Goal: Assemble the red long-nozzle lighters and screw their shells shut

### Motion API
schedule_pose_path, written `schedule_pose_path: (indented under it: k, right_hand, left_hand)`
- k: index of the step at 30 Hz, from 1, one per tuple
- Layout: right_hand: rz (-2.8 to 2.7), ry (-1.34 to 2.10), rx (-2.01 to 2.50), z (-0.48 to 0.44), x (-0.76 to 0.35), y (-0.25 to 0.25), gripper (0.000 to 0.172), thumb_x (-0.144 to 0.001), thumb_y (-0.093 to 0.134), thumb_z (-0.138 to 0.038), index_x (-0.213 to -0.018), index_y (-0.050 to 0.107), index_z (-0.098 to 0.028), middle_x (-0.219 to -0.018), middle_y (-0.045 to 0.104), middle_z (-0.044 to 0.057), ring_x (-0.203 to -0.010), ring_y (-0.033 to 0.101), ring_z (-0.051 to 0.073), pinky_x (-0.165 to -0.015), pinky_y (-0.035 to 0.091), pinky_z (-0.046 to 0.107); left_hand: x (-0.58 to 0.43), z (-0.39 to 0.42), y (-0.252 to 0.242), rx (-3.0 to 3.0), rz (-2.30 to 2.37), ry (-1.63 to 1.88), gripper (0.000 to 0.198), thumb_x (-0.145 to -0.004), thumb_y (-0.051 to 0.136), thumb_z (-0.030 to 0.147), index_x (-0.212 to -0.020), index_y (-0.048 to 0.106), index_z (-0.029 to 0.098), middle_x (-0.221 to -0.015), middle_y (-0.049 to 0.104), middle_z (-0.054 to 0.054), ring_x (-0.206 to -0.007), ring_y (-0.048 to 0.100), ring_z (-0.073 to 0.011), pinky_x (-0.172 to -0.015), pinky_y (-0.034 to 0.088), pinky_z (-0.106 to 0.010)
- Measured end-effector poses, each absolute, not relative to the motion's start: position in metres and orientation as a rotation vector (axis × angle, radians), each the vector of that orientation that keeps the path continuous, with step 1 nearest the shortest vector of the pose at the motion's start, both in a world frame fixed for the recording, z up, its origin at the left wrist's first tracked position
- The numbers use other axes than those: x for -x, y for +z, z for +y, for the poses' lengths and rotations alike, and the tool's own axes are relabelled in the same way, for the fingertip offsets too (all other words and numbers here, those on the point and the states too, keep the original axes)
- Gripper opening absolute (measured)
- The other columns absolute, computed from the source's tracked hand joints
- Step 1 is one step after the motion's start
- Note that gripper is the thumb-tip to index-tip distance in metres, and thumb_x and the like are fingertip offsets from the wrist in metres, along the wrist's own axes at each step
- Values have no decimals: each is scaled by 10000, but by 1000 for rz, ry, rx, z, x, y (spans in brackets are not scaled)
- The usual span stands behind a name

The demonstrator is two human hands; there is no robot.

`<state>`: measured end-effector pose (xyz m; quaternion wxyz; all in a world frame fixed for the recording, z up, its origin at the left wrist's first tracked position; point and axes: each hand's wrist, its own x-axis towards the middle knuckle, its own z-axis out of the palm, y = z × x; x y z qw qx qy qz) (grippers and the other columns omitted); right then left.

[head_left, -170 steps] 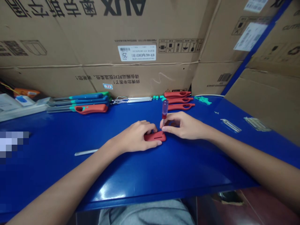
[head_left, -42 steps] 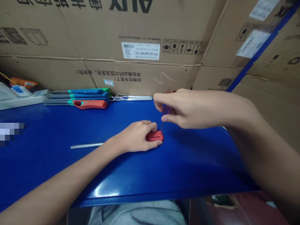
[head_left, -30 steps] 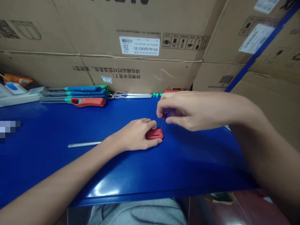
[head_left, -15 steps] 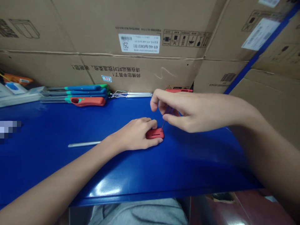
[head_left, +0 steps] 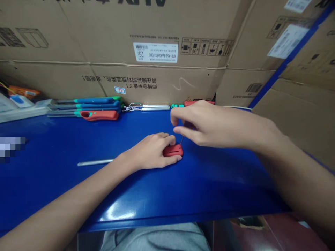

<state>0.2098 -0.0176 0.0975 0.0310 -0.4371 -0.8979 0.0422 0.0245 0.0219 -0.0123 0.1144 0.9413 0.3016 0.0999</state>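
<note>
My left hand (head_left: 150, 151) is closed around a red plastic handle piece (head_left: 176, 151) and presses it against the blue tabletop. A dark slot and a small hole show on top of the piece; its rear end is hidden under my fingers. Above and to the right, my right hand (head_left: 199, 123) grips a small screwdriver (head_left: 181, 140). Its thin shaft slants down, with the tip at the hole. My fingers cover most of its handle. A metal tube (head_left: 95, 162) lies on the table, partly behind my left forearm.
Long-nosed lighters with blue, green and red handles (head_left: 99, 115) are piled at the back left. Thin metal rods with white wires (head_left: 155, 107), small green parts (head_left: 177, 106) and a red piece (head_left: 193, 103) lie along the cardboard wall (head_left: 157, 21). The table's front edge (head_left: 146, 222) is near me.
My right hand has turned slightly, its fingers curling further over the screwdriver. The small green parts behind it now show. My left hand keeps its hold, and the view has tilted slightly.
</note>
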Motion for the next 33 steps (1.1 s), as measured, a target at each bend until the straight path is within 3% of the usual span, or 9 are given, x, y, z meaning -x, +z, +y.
schedule_pose_path:
  k: [4, 7, 10, 15, 20, 28, 31, 33]
  right_hand:
    - [-2760, 111, 1333, -16, -209, 95, 181, -935, 439, -262, -920, 604, -189, -886, 625, 64, -748, 545, 171, -639, 355, 279]
    - [-2779, 164, 1220, -15, -211, 95, 192, -876, 500, -171, -1038, 594, -210, -969, 636, 48, -810, 560, 170, -669, 378, 271]
    - [-2698, 130, 1175, -15, -209, 94, 247, -860, 557, -215, -1106, 585, -221, -924, 646, 33, -791, 567, 170, -671, 373, 274]
    - [-2642, -63, 1368, -14, -204, 90, 226, -915, 523, -364, -948, 644, -176, -780, 625, 55, -731, 559, 182, -649, 340, 285]
    - [-2723, 56, 1252, -16, -206, 95, 134, -870, 562, -247, -977, 628, -201, -866, 634, 33, -770, 556, 162, -650, 346, 264]
    - [-2662, -70, 1384, -14, -205, 89, 249, -923, 495, -392, -977, 617, -181, -806, 607, 51, -729, 545, 182, -639, 350, 291]
    - [-2699, 102, 1297, -16, -208, 90, 196, -870, 546, -304, -1034, 575, -200, -939, 601, 43, -759, 547, 164, -647, 374, 280]
    - [-2691, 214, 1242, -17, -210, 91, 299, -797, 586, -210, -1091, 531, -212, -971, 594, 29, -757, 544, 152, -642, 384, 268]
  left_hand:
    - [-24, 22, -13, -2767, 890, 283, 309, -868, 529, 488, -881, 554, 180, -895, 615, -62, -822, 591, -219, -729, 462, -340]
    - [-24, 22, -13, -2781, 885, 275, 317, -863, 531, 493, -874, 562, 178, -879, 614, -59, -794, 589, -217, -706, 457, -340]
    - [-24, 21, -13, -2772, 884, 276, 318, -862, 533, 485, -906, 581, 174, -903, 623, -66, -810, 595, -222, -718, 461, -344]
    - [-24, 21, -13, -2761, 883, 289, 324, -868, 529, 489, -929, 580, 174, -910, 629, -70, -836, 600, -222, -737, 467, -337]
    - [-25, 22, -12, -2775, 878, 296, 318, -868, 530, 487, -854, 568, 172, -866, 620, -56, -766, 591, -205, -679, 459, -326]
    - [-24, 21, -12, -2744, 887, 293, 316, -866, 540, 473, -936, 597, 170, -920, 643, -76, -847, 615, -227, -748, 482, -343]
    - [-24, 21, -12, -2759, 884, 297, 313, -870, 531, 478, -910, 589, 173, -900, 634, -66, -826, 615, -220, -744, 482, -340]
    - [-24, 22, -13, -2774, 876, 314, 325, -872, 523, 494, -872, 582, 175, -871, 626, -59, -797, 611, -214, -732, 481, -338]
